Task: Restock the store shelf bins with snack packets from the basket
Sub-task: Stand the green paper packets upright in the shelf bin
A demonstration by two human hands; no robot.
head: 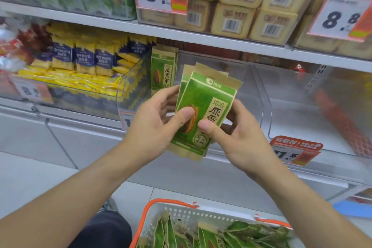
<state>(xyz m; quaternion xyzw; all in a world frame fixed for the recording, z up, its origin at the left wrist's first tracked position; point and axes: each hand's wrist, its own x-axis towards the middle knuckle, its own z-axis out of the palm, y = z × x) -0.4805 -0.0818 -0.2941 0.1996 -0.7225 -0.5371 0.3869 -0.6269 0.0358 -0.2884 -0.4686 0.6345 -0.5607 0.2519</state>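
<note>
The left hand [155,121] and the right hand [235,133] are both pinching a small stack of green snack packets [203,110], thumbs pressing on the front face and fingers curling behind; each grip is closing on the same stack, holding it tilted in front of the shelf.

From here the likeliest slip is the stack fanning apart. At least two packets are showing staggered edges, and if one thumb is easing off while the other hand is carrying the load, a back packet could be sliding out and dropping toward the floor or the basket [157,219]. Glossy wrappers would probably be making that worse.

To the upper left of the grip, one matching packet [163,68] is standing upright at the left end of the clear bin [221,78], so the stack is hanging just in front of its target, with open room behind and to the right. Directly below the grip, the basket is holding more green packets [217,237].
</note>
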